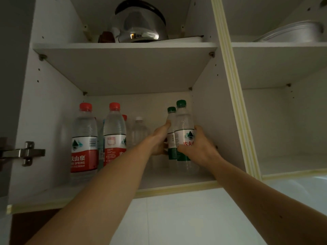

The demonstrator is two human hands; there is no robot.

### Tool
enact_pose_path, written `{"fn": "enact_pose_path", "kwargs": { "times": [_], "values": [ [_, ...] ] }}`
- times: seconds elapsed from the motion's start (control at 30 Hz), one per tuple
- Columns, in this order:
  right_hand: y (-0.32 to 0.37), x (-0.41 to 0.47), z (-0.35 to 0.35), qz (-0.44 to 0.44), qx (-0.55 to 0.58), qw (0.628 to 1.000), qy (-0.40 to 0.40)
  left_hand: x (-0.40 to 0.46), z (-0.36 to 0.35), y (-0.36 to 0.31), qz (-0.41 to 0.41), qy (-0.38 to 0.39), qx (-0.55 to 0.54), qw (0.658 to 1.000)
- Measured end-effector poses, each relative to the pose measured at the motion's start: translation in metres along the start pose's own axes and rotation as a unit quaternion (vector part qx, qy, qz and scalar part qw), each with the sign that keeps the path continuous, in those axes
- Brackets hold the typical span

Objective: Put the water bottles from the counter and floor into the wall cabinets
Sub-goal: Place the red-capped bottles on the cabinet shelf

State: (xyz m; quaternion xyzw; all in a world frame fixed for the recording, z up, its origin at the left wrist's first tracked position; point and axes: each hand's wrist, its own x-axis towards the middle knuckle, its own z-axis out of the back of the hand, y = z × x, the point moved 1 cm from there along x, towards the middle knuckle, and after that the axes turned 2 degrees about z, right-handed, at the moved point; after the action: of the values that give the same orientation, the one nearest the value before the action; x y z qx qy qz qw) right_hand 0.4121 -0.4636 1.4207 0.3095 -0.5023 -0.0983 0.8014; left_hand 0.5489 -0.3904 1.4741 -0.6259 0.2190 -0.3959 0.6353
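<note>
Open white wall cabinet (pixel 208 121), lower shelf. Left of my hands: two clear red-capped, red-labelled water bottles (pixel 85 138), upright; a clear white-capped bottle (pixel 139 131) further back, behind my left forearm. Shelf above: shiny steel kettle (pixel 141 23); grey metal pan (pixel 292 32) in the next compartment, right. Two clear green-capped, green-labelled water bottles (pixel 184 131) stand upright, caps up, touching, near the right wall. My left hand (pixel 159 138) wraps the rear one; my right hand (pixel 198 147) grips the front one's label.
</note>
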Motion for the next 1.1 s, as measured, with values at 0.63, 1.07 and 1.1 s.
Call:
{"fn": "enact_pose_path", "kwargs": {
  "times": [0.63, 1.07, 1.1],
  "values": [
    [0.000, 0.010, 0.007, -0.085, -0.015, 0.995, 0.054, 0.008, 0.025, 0.010, -0.166, -0.223, 0.247, 0.928],
    [0.006, 0.043, 0.000, -0.184, -0.080, 0.970, 0.139, 0.000, 0.039, 0.020, -0.148, -0.049, 0.296, 0.942],
    [0.007, 0.045, -0.002, -0.194, -0.087, 0.966, 0.146, 0.001, 0.040, 0.020, -0.149, -0.049, 0.305, 0.939]
  ]
}}
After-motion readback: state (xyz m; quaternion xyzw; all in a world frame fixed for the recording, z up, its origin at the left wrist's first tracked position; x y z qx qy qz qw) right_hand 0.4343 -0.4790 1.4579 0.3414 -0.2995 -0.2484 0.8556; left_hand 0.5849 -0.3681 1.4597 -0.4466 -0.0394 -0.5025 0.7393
